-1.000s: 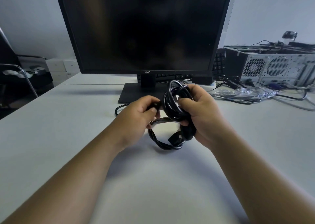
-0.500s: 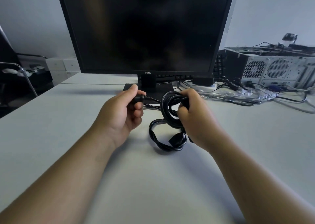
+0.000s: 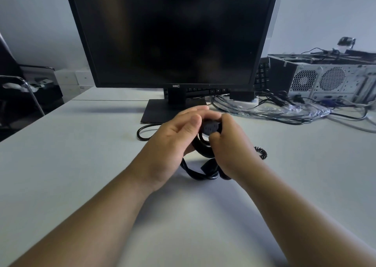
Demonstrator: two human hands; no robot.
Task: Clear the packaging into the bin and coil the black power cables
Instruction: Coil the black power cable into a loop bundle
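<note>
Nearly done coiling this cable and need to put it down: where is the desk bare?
Bare desk lies left of the left hand, out to the desk edge, and near you between the forearms. Right rear is crowded: plastic packaging, loose cables, computer case.

Far passage is barred by the monitor, far right by loose cables and computer case; left tabletop is left passable.

I see a pale tabletop spreading out on every side of the fingers. Straight beyond them a dark monitor stands before a plain grey-white wall. Far to their left sits a chrome-armed chair; right and further back, an open computer case. The light is soft.
</note>
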